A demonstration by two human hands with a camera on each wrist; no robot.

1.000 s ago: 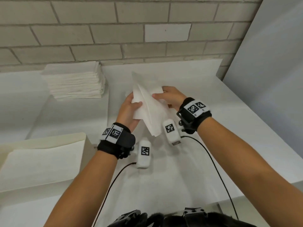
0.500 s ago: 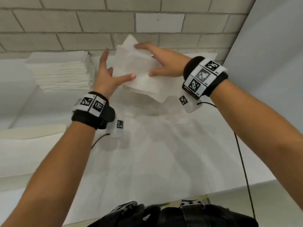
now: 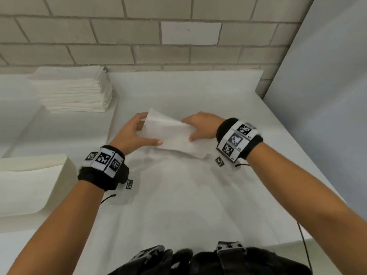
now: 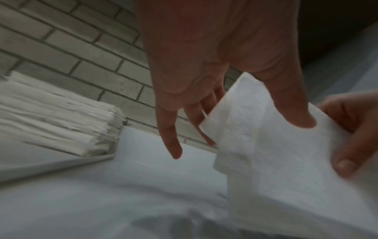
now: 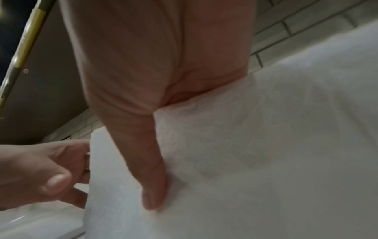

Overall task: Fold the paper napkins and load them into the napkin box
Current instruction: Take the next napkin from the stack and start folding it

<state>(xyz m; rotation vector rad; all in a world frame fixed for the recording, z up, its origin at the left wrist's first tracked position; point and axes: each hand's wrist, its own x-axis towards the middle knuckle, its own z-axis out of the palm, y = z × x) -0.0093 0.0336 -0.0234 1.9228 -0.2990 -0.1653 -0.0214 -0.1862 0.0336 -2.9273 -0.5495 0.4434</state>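
Two hands — left hand [image 3: 132,133], right hand [image 3: 200,127] — pinch one soft creased napkin [image 3: 170,136]

The napkin [image 3: 170,135] hides the fingertips of the right hand [image 3: 200,126] behind its right edge. The napkin box [image 3: 29,183] is cut off by the head view's left edge, its interior unseen. Both wrist views are motion-blurred; the napkin stack [image 4: 57,119] shows no countable layers.
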